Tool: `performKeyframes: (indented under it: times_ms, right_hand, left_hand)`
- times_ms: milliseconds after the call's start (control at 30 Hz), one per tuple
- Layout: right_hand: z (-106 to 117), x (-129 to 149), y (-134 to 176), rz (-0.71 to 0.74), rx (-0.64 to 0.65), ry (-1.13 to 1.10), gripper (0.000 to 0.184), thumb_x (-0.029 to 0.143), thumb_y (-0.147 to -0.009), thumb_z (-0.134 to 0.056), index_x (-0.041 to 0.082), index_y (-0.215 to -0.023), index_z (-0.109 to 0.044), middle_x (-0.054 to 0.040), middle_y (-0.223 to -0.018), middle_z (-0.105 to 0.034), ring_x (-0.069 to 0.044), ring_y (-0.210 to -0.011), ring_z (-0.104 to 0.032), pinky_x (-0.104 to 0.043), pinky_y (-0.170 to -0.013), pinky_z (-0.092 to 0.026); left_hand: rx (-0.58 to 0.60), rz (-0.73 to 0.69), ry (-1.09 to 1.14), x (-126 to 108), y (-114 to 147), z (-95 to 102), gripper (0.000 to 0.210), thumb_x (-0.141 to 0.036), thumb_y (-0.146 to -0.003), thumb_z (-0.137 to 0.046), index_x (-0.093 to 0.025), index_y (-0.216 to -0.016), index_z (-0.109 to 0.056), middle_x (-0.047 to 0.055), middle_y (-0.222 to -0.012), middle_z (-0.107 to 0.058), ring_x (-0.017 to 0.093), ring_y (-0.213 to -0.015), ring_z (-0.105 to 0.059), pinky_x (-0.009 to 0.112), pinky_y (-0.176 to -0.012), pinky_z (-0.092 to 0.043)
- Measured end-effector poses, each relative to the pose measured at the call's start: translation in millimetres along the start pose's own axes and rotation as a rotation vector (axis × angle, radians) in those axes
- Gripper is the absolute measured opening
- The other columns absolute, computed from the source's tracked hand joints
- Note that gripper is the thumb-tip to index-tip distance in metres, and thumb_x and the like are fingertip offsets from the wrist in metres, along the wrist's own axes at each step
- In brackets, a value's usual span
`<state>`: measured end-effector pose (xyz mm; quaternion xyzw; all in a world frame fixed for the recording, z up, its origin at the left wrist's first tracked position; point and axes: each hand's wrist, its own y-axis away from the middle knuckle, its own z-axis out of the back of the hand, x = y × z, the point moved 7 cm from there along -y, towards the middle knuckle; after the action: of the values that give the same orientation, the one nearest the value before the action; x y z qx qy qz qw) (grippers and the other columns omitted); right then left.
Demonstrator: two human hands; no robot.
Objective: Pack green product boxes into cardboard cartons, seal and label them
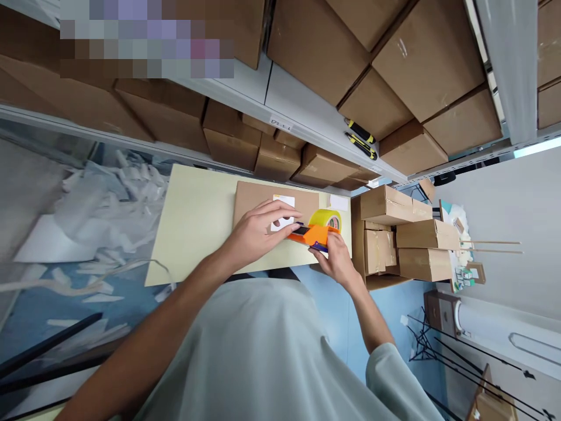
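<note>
L hand [258,233] lies open, palm flat on the cardboard box [258,202] on the table [193,222], prob. to steady it, while R hand [336,258] grips orange tape dispenser [316,231] at box's near edge.

Two hands are in view, the left hand [258,231] and the right hand [337,260]. One flat cardboard box [254,199] lies on the one pale surface [193,228], with one orange tape dispenser [313,235] carrying one roll of yellow tape [326,219]. Two yellow-and-black utility knives [362,139] sit on the shelf [298,111]. Two thin wooden sticks [491,247] lie at right.
</note>
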<state>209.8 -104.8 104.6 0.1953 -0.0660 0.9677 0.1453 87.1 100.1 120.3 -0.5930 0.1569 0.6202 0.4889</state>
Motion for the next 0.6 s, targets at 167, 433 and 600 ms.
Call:
performKeyframes:
  times_ms: [167, 433, 600]
  right_hand:
    - [8.8, -17.4, 9.7, 0.089, 0.043, 0.009, 0.032, 0.048, -0.115, -0.063, 0.020, -0.132, -0.064, -0.0168, -0.116, -0.076, -0.036, -0.110, -0.072, -0.058, -0.106, -0.061]
    - [7.1, -67.9, 27.7, 0.179, 0.157, -0.017, 0.027, 0.048, -0.117, -0.058, 0.021, -0.119, -0.063, -0.0156, -0.110, -0.075, -0.035, -0.105, -0.072, -0.055, -0.099, -0.062]
    - [-10.9, -107.7, 68.5, 0.196, 0.350, 0.010, 0.029, 0.051, -0.117, -0.059, 0.022, -0.114, -0.061, -0.0133, -0.103, -0.075, -0.034, -0.105, -0.075, -0.050, -0.097, -0.063]
  left_hand:
    - [-0.056, -0.036, -0.028, -13.5, 7.4, -20.3, 0.015, -0.032, -0.109, -0.068, -0.028, -0.105, -0.082, 0.003, -0.101, -0.083, 0.021, -0.096, -0.073, 0.035, -0.086, -0.060]
    - [-0.148, 0.158, -0.103, -1.1, 34.4, -77.0, 0.021, -0.034, -0.110, -0.064, -0.026, -0.099, -0.080, 0.004, -0.097, -0.081, 0.020, -0.089, -0.071, 0.033, -0.080, -0.059]
    - [-0.156, 0.378, -0.044, 26.7, 77.5, -133.7, 0.026, -0.039, -0.109, -0.062, -0.026, -0.097, -0.081, 0.004, -0.098, -0.081, 0.019, -0.085, -0.069, 0.032, -0.078, -0.059]
